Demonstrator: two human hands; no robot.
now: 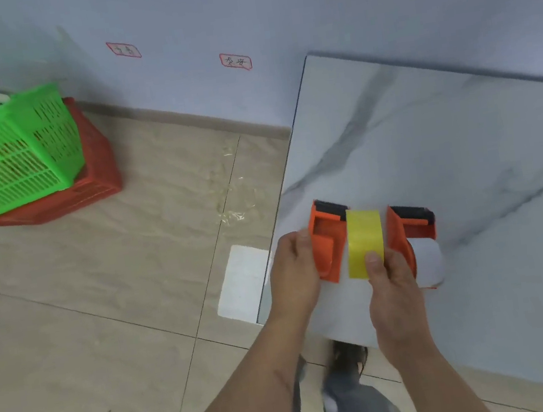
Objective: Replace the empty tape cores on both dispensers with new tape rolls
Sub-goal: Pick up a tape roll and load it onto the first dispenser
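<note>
Two orange tape dispensers sit near the left front corner of a marble-patterned table (426, 137). My left hand (294, 268) grips the left dispenser (328, 243) by its outer side. My right hand (388, 280) holds a yellow tape roll (364, 243) upright between the two dispensers, thumb on its face. The right dispenser (408, 232) carries a white roll or core (428, 263), partly hidden by my right hand.
A green basket (7, 154) sits stacked on a red basket (96, 173) on the tiled floor at the left, by the wall. A white sheet (244, 282) lies on the floor beside the table's edge. My leg and shoe (349, 361) show below the table's front edge.
</note>
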